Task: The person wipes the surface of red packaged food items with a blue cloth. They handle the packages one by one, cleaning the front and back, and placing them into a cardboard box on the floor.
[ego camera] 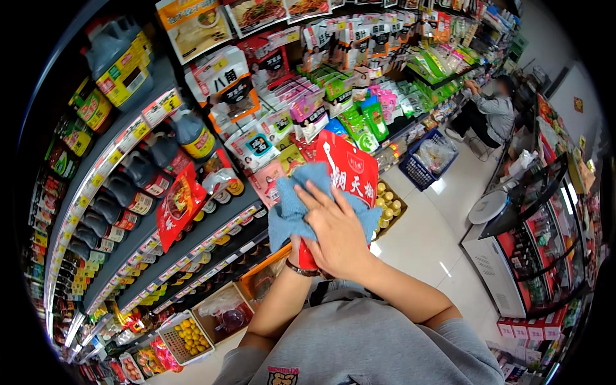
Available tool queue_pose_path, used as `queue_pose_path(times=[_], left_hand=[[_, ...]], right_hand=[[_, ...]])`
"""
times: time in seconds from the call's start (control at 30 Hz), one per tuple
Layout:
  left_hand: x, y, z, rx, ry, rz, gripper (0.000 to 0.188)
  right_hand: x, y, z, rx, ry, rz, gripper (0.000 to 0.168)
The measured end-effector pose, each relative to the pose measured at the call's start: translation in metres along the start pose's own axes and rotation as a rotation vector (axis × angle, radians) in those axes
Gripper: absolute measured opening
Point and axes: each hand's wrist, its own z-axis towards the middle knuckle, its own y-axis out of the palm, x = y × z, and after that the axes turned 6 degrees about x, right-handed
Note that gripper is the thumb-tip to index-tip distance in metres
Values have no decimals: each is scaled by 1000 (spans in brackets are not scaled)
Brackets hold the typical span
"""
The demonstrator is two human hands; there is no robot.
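A red food packet (pixel 353 173) bearing white writing is tilted up in front of my chest. Across its face lies a crumpled blue cloth (pixel 288 219). My right hand (pixel 334 226) presses the cloth flat against the packet, fingers spread and pointing up and left. Only a small part of my left hand (pixel 294 248), next to a dark bracelet (pixel 302 269), shows at the packet's lower left. It supports the packet from beneath, its fingers hidden by the packet and cloth.
Shelves of dark sauce bottles (pixel 144 175) curve along the left, with another red packet (pixel 180 207) on their front edge. Hanging seasoning packets (pixel 231 86) fill the rack ahead. A blue basket (pixel 423 159) stands on the floor near a crouching person (pixel 491 115). At right is a display case (pixel 534 240).
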Motion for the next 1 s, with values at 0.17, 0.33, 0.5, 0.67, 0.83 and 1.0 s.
queue_pose_path(times=[0.17,0.33,0.5,0.67,0.83,1.0], left_hand=[[-38,45,25,401,-112,169,57],[-83,24,55,243,-197,-81,47],[-122,-42,77,228,-84,-133,48],[-142,5,124,350,-37,128,47],[-169,4,146,673,144,186,41],[-201,14,147,850,491,455,25]], right_hand=[[55,-25,0,30,194,-39,38],[114,-48,-2,158,232,-71,36],[143,-70,-29,82,160,43,37],[199,-108,-63,-75,89,250,30],[293,-112,-68,83,621,555,39],[286,-93,-116,-20,958,1118,45]])
